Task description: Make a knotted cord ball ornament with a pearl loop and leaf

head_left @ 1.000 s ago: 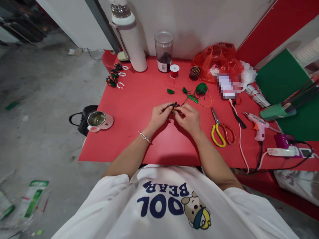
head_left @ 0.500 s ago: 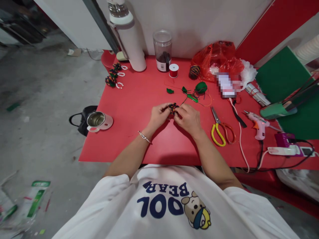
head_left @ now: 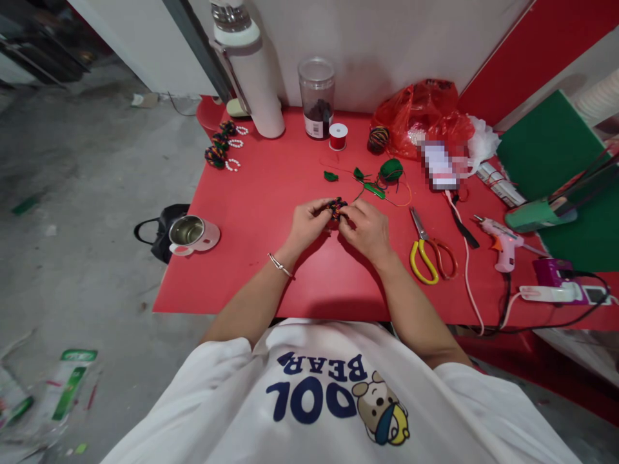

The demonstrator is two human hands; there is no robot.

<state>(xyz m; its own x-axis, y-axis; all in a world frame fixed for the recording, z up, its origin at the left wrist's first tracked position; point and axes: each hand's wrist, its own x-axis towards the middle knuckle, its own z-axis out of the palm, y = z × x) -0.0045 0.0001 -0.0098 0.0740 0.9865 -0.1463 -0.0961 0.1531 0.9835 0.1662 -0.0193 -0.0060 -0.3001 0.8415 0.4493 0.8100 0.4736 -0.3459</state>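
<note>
A small dark multicoloured yarn piece (head_left: 337,207) is pinched between my two hands above the red table. My left hand (head_left: 309,222) grips its left side with thumb and fingers. On its right side, my right hand (head_left: 366,229) holds it with closed fingertips. Just beyond the hands lie a green crochet hook (head_left: 373,189), a ball of green yarn (head_left: 391,169) and a small green leaf-like piece (head_left: 331,176). Scissors (head_left: 424,251) with one yellow and one reddish handle rest to the right of my right hand.
On the red table (head_left: 242,258), a mug (head_left: 206,236) stands left, near yarn pieces with white beads (head_left: 216,156). A tall white bottle (head_left: 261,84), a clear jar (head_left: 316,96) and a red thread spool (head_left: 338,136) line the back. A pink glue gun (head_left: 503,241) and cables lie right.
My right fingers have shifted slightly on the yarn piece, and more of it shows between the hands. The things on the table stay where they were.
</note>
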